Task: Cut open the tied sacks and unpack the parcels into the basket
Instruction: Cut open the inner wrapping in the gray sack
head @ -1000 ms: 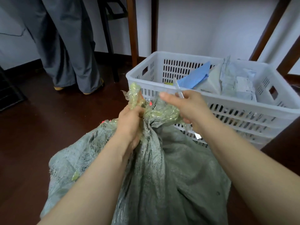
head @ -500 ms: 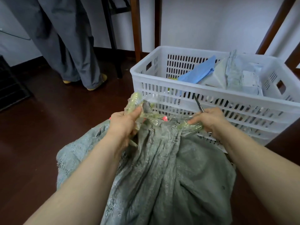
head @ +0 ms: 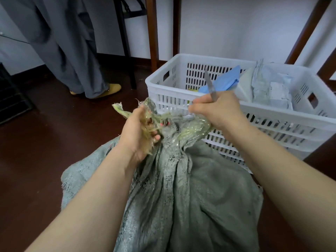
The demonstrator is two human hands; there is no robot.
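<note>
A grey-green woven sack (head: 190, 193) stands on the floor in front of me, its neck bunched and wrapped in clear yellowish tape (head: 192, 127). My left hand (head: 140, 131) grips the taped neck on its left side. My right hand (head: 216, 110) holds a small knife (head: 209, 82), blade pointing up, and also pinches the tape at the neck's right side. Just beyond stands a white slotted plastic basket (head: 181, 91) with a blue parcel (head: 223, 82) and grey-white parcels (head: 269, 88) inside.
A person in grey trousers (head: 69, 51) and tan shoes stands at the back left on the dark wooden floor. Dark furniture legs (head: 151, 31) rise behind the basket. A black object (head: 11, 99) sits at the far left edge.
My right hand has risen with the knife from low beside the sack's neck to above it. The left hand keeps its grip on the taped neck, which is bunched closer again.
</note>
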